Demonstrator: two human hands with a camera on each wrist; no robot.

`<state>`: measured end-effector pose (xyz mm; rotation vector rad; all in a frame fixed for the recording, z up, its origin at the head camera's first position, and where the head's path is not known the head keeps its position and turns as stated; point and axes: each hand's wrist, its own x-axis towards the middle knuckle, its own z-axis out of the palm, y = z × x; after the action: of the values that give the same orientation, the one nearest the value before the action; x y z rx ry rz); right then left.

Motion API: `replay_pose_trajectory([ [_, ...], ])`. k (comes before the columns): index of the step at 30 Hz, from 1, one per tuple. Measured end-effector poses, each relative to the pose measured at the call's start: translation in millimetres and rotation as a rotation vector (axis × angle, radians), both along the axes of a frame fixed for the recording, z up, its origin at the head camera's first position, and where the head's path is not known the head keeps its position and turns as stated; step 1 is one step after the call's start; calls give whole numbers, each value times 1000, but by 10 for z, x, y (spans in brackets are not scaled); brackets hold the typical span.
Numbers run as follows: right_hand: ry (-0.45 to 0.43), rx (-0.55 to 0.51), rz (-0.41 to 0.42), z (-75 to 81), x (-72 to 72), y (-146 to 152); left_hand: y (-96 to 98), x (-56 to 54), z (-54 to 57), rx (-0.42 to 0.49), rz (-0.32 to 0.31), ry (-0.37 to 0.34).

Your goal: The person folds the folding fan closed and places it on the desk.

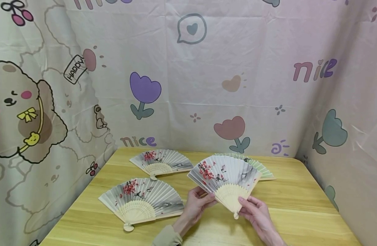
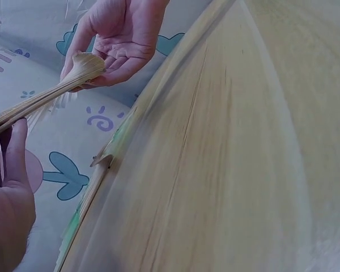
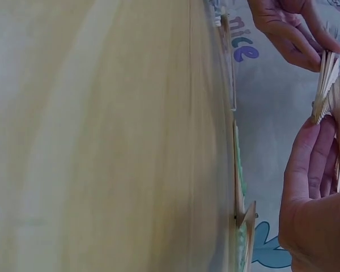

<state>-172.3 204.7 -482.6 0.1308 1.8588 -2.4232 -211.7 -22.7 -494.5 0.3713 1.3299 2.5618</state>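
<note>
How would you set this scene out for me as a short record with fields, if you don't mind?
Held fan: spread open, red blossoms on white and grey, pale ribs
Left hand: grips its left edge
Right hand: holds its lower right side, near the pivot
Near-left fan: spread open, similar blossom print
Far-left fan: spread open, similar blossom print
Green fan: spread open, partly hidden behind the held one
Table: wood-grained
Backdrop: pale, printed with tulips

Matt fan [image 1: 227, 176], faintly glossy table [image 1: 302, 218]
Smooth, pale wood-like ribs [image 1: 232, 194] carry the fan's thin pleated leaf [image 1: 226, 168], fabric or paper — the table shows smooth wood grain, and beyond its far edge hangs a creased, matt cloth backdrop [image 1: 188, 78].
</note>
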Motion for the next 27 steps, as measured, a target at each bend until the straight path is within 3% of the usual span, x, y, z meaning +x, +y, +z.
replay_pose_trajectory([
  [7, -27, 10, 13, 27, -2, 12, -11, -3, -14, -22, 7, 46],
  [17, -34, 10, 1, 38, 6, -16, -1, -11, -1, -53, 42, -9],
  [27, -54, 27, 3, 53, 7, -16, -7, -12, -9, -51, 30, 5],
])
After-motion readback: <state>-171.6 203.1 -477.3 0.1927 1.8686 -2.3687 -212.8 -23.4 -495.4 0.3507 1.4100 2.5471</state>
